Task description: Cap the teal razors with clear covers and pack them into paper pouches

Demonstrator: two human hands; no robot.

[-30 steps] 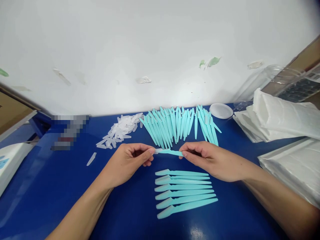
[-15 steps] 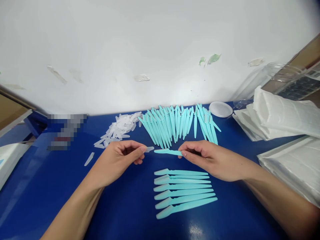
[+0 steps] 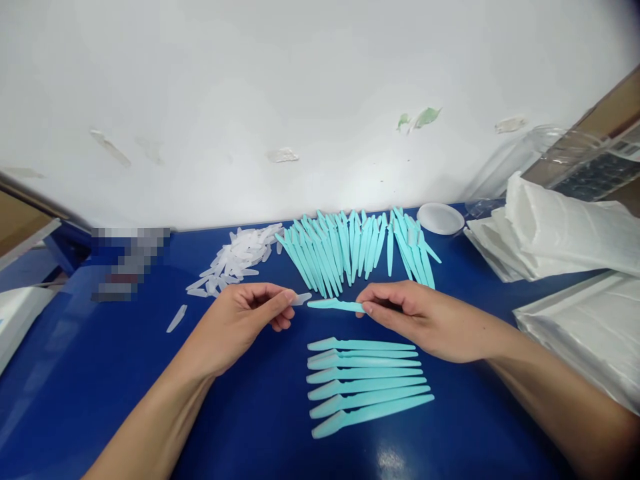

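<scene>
My right hand [image 3: 415, 317] pinches the handle end of a teal plastic razor [image 3: 334, 305] held level over the blue table [image 3: 250, 413]. My left hand [image 3: 240, 319] pinches a small clear plastic cap [image 3: 301, 298], whose tip sits just left of the razor's blade end, a small gap apart. Below the hands lies a neat row of several teal razors [image 3: 367, 383] with clear caps on their left ends. Behind them a fan-shaped pile of teal razors [image 3: 355, 248] rests near the wall. A heap of clear caps [image 3: 235, 260] lies to its left.
One stray clear cap [image 3: 177, 318] lies on the table at the left. A white round lid [image 3: 441, 219] sits by the wall. Stacks of white plastic bags [image 3: 565, 233] fill the right side, with a clear jar [image 3: 530, 160] behind. A white box edge [image 3: 15, 320] shows far left.
A second ago the cap sat on the razor's blade end between both hands. My left hand has drawn it off to the left, then brought it close to the blade tip again.
</scene>
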